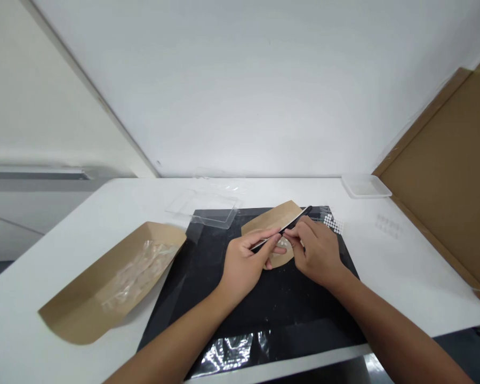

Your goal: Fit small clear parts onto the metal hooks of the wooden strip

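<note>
Between my two hands is a slim black strip with a white edge [307,210], slanting up to the right. My left hand [242,261] grips its lower part, thumb on top and fingers beneath. Fingertips of my right hand [318,253] pinch the strip near its middle, close to my left thumb. Below them, a brown card piece [270,217] lies on the black mat [288,309], partly covered by my hands. Something clear with small white spots shows between the hands; I cannot make out what it is. A clear sheet of white dots [333,223] sits just beyond my right hand.
On the left, a brown card tray [72,304] holds crumpled clear plastic bags [138,272]. Flat clear plastic pieces [202,205] overlap the mat's far left corner. At the back right stands a shallow translucent container [367,186], beside a large cardboard box [448,170].
</note>
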`<state>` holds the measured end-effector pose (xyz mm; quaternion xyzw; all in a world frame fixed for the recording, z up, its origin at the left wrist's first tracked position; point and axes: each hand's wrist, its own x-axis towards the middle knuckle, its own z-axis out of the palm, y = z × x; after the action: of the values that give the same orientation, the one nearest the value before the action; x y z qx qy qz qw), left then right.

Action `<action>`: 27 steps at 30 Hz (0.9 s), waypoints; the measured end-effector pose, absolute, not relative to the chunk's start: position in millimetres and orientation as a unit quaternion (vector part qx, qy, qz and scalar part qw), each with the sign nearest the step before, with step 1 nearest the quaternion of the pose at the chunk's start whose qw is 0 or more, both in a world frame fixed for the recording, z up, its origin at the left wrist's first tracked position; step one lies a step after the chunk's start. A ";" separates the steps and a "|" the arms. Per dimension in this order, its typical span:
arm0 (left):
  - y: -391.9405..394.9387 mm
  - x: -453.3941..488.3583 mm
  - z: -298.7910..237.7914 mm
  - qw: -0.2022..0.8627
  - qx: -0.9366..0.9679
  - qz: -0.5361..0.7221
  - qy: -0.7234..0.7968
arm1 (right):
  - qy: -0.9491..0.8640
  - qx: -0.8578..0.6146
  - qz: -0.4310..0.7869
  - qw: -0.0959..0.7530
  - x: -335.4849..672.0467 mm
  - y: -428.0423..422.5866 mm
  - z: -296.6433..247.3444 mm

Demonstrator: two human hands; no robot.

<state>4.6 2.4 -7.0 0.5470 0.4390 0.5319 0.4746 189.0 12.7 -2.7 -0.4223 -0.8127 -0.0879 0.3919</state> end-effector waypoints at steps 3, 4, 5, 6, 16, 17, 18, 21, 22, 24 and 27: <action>0.3 5.8 -3.9 0.429 0.573 0.547 0.434 | -0.798 -0.445 -0.067 0.401 188.6 13.3 -2.1; -0.4 5.7 -3.2 0.412 0.584 0.548 0.435 | -0.789 -0.455 -0.056 0.408 188.8 14.0 -1.9; -0.9 5.6 -2.8 0.394 0.595 0.548 0.436 | -0.782 -0.462 -0.046 0.414 189.0 14.8 -1.7; -1.4 5.4 -2.7 0.376 0.606 0.547 0.438 | -0.780 -0.464 -0.035 0.419 189.2 15.4 -1.6; -1.4 2.0 -3.6 0.203 0.694 0.540 0.431 | -0.766 -0.451 0.118 0.442 194.5 21.4 -2.2; -1.0 2.0 -4.1 0.190 0.700 0.539 0.427 | -0.762 -0.460 0.125 0.439 194.6 21.5 -2.8; -0.7 2.1 -4.6 0.180 0.704 0.540 0.423 | -0.761 -0.467 0.128 0.432 194.4 21.0 -3.4; -0.7 3.0 -5.5 0.171 0.706 0.545 0.419 | -0.763 -0.483 0.120 0.413 191.9 17.5 -4.8; -1.1 3.4 -5.3 0.168 0.707 0.546 0.417 | -0.767 -0.482 0.116 0.407 190.8 16.0 -4.9; -2.2 3.9 -4.3 0.162 0.708 0.549 0.413 | -0.781 -0.468 0.108 0.398 188.5 13.3 -4.7; -3.7 4.1 -2.2 0.162 0.711 0.551 0.405 | -0.792 -0.446 0.091 0.406 186.4 12.3 -3.6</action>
<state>4.1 -3.7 -2.2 0.7111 0.4050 0.5514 0.1621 186.4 12.3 -3.6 -0.4462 -0.7924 0.0906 0.4061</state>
